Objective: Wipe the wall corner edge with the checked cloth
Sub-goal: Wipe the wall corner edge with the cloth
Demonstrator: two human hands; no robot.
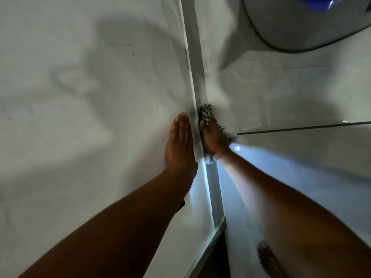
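1. Centrally, a pale wall corner edge (197, 81) runs from 12 o'clock down to about 6 o'clock, splitting the view into a broad white wall (80, 97) on the 9 o'clock side and a glossy pale surface (291, 93) on the 3 o'clock side.
2. At the middle of the view the left hand (179, 143) lies flat on the white wall, fingers straight and together, palm against the plaster, holding nothing. It sits just beside the corner edge, on its 9 o'clock side.
3. Immediately toward 3 o'clock from it, the right hand (212, 137) presses the checked cloth (205, 113) onto the corner edge. The fingers are spread over the cloth, pinning it to the surface; whether they curl round it cannot be told.
4. Black-and-white checked fabric bunches out past the fingertips toward 12 o'clock, and paler folds of it show under the wrist toward 6 o'clock.
5. Both forearms reach in from the lower part of the view, the left from 7 o'clock, the right from 5 o'clock.
6. A thin dark seam (301, 127) crosses the glossy surface from beside the right hand out to 3 o'clock.
7. Up at 1 o'clock sits a rounded grey appliance (301, 23) with a blue object (319, 4) on top, well apart from the hands.
8. Soft shadows of the arms fall across the white wall toward 10 o'clock.
9. A bare foot (269, 259), blurred, shows near 5 o'clock below the right forearm.
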